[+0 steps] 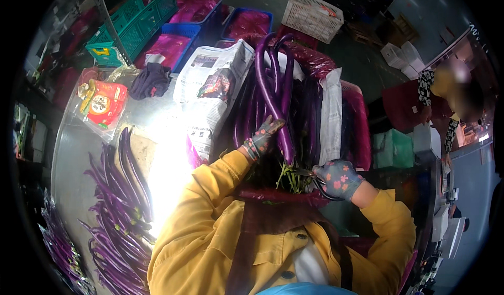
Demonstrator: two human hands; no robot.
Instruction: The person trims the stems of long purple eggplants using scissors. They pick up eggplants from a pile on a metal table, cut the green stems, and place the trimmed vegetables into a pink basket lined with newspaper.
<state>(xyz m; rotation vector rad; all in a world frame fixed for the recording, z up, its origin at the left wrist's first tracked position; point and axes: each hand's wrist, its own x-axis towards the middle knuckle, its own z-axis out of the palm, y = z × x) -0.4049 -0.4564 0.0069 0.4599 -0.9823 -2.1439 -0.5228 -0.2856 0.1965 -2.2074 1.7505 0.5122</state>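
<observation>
My left hand (260, 139), in a grey flowered glove, grips a long purple eggplant (264, 78) near its stem end. The eggplant lies over several others in a crate lined with pink plastic film (315, 60). In my right hand (339, 180), gloved the same way, is a pair of scissors (303, 172) with dark handles. Their blades reach the green stems (292, 179) at the near end of the eggplants; whether they touch one cannot be told. Newspaper sheets (212, 94) stand along the crate's left side, and another folded newspaper (331, 118) is tucked in at the right.
To the left, a metal table (71, 153) bears loose eggplants (118, 224), a red food bag (103, 102) and a dark cloth (151, 80). Green crates (130, 27), blue crates (193, 33) and a white basket (313, 15) stand beyond. A person (427, 90) works at the right.
</observation>
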